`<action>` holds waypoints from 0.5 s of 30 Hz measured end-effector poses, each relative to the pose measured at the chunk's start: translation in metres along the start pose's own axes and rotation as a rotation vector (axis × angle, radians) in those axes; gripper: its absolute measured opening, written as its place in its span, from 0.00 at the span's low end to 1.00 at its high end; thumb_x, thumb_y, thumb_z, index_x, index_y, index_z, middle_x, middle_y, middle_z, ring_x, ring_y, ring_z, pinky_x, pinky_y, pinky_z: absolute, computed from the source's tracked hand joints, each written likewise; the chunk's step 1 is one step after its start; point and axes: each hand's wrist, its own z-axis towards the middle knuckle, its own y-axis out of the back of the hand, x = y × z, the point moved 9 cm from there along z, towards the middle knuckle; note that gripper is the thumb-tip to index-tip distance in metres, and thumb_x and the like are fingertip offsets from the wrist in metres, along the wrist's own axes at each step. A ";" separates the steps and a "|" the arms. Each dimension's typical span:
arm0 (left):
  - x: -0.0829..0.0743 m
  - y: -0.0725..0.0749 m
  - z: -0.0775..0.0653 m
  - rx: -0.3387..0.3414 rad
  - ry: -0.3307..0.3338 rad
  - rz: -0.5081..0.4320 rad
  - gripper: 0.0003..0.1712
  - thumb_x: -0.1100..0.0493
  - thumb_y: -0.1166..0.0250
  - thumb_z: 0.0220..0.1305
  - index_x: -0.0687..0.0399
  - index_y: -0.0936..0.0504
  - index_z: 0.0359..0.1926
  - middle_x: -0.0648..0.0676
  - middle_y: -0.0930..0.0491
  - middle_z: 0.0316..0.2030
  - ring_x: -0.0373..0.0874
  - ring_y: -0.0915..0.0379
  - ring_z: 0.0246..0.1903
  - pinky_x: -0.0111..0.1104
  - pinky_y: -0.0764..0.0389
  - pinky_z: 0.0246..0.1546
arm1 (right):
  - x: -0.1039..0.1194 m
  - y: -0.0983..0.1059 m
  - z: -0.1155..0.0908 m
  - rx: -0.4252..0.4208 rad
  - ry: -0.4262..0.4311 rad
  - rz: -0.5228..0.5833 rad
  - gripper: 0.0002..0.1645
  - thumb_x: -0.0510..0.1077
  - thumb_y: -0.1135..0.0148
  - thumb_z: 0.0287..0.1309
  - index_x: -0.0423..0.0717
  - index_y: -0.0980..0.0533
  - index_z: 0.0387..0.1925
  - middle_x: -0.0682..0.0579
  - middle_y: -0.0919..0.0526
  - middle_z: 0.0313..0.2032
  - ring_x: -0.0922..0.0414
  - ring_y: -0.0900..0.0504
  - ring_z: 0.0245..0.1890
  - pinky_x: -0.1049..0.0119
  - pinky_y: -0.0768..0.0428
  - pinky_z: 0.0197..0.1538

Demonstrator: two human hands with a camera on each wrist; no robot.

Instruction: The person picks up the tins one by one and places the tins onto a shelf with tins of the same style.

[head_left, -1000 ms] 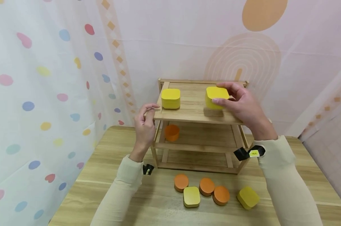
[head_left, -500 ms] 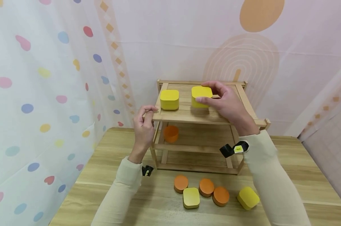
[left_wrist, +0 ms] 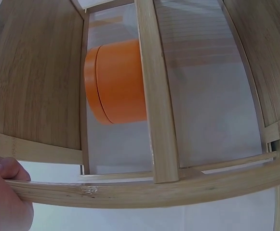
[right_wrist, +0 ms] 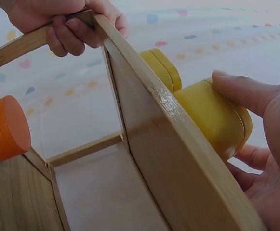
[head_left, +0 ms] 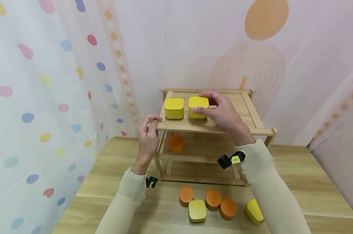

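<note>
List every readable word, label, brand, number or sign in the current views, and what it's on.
Readable text: none.
Yellow label on the right cuff's black device: dark marks, too small and blurred to read.
Yellow patch on the left cuff's black device: too small to tell.
Held yellow box, wooden rack, orange canister on the rack: no text visible.

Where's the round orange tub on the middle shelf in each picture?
Head: the orange tub is just below the picture's middle, at the left side of the rack.
Left wrist: the orange tub is upper left of centre, looking tipped sideways, touching the edge of a wooden bar in the picture.
Right wrist: the orange tub is at the left edge, partly cut off.
Shared landmark: the left hand, gripping the rack.
</note>
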 end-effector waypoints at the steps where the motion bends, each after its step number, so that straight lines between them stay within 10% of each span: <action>1: 0.001 0.000 -0.001 0.001 0.003 0.003 0.14 0.65 0.54 0.72 0.65 0.21 0.39 0.48 0.41 0.10 0.38 0.50 0.07 0.29 0.47 0.07 | -0.001 -0.001 0.001 -0.001 -0.004 -0.004 0.33 0.49 0.26 0.54 0.51 0.27 0.60 0.50 0.24 0.49 0.52 0.28 0.49 0.62 0.28 0.47; 15: -0.002 -0.003 -0.003 0.004 -0.007 0.007 0.15 0.65 0.54 0.73 0.64 0.21 0.38 0.47 0.42 0.09 0.38 0.51 0.07 0.30 0.47 0.06 | -0.010 -0.004 0.004 -0.007 -0.069 0.003 0.35 0.49 0.27 0.55 0.50 0.29 0.63 0.50 0.25 0.52 0.51 0.29 0.52 0.61 0.29 0.51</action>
